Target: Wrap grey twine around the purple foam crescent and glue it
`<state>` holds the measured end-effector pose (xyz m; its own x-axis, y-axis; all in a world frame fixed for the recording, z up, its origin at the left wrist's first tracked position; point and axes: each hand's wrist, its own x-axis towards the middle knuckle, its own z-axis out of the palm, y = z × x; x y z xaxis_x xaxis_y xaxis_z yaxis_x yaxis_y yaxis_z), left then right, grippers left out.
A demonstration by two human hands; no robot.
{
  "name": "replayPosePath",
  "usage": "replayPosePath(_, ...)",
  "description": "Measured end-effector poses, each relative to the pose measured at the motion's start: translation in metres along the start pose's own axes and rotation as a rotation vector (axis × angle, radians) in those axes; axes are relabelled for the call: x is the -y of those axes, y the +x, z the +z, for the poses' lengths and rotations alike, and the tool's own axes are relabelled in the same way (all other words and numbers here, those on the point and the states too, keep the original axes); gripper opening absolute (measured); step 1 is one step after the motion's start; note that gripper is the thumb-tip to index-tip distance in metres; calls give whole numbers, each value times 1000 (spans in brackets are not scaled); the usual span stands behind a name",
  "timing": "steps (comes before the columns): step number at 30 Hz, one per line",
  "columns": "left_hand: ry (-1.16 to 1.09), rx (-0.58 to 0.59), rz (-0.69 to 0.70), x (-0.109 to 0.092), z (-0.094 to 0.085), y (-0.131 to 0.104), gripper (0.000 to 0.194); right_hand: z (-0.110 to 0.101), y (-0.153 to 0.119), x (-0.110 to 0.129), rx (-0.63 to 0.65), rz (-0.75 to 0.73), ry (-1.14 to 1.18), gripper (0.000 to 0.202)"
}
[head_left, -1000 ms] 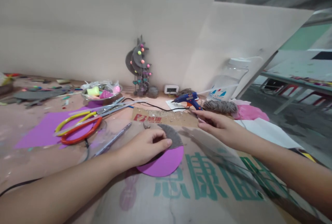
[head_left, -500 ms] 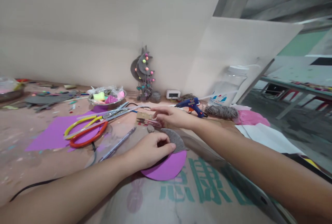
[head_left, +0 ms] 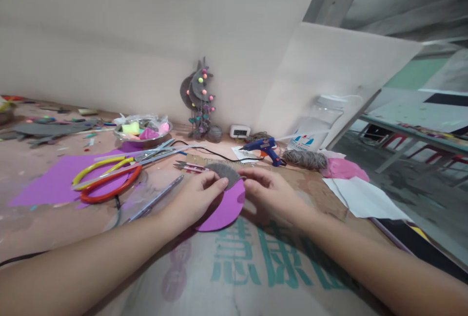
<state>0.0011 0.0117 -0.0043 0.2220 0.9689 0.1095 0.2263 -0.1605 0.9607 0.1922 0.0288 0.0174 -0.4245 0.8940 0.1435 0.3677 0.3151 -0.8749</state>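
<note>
My left hand (head_left: 199, 191) is closed on a grey felt piece (head_left: 224, 172) and a purple rounded sheet (head_left: 224, 208), its thumb lying on the felt. The felt overlaps the sheet's upper part, and both are tilted up off the work surface. At their right edge, my right hand (head_left: 268, 189) has thumb and fingers drawn together in a pinch. Something small and dark shows at its fingertips, too small to name. Just beyond the left hand lies a pair of small pink-handled snips (head_left: 190, 166).
To the left lie large scissors (head_left: 109, 174), a pen (head_left: 157, 199) and purple sheet (head_left: 44, 179). Behind stand a bowl (head_left: 142, 140), a decorated moon hanging (head_left: 199, 91) and a small clock (head_left: 240, 131). A blue glue gun (head_left: 265, 149), grey yarn (head_left: 305, 159) and a bottle (head_left: 318, 121) are at right.
My right hand has come back from beside the snips to the right edge of the felt and purple sheet. The left hand still holds both, now raised and tilted more.
</note>
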Motion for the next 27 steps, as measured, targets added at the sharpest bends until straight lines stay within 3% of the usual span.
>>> replayPosePath(4, 17, -1, -6, -1, 0, -1, 31, 8, -3, -8, -16, 51, 23, 21)
replayPosePath(9, -85, 26, -15, 2, 2, 0, 29, 10, -4, -9, -86, 57, 70, 21)
replayPosePath(12, -139, 14, -15, 3, 2, 0, 29, 4, -7, -3, -259, -72, -19, 19)
replayPosePath(15, -74, 54, -10, 4, 1, 0, 37, -3, -12, 3, -425, -316, -243, 11)
replayPosePath(17, -67, 106, 7, 2, 0, -1, 41, -6, -16, 3, -382, -539, -463, 7)
replayPosePath(20, -110, 134, 29, -4, -1, -3, 43, -7, -20, -2, -212, -787, -780, 10)
replayPosePath(24, -127, 84, -23, -5, -2, -6, 38, -6, -20, -8, -80, -808, -1030, 15)
replayPosePath(27, -14, 45, -55, 2, -1, -3, 38, -4, -20, -8, -42, -772, -1051, 17)
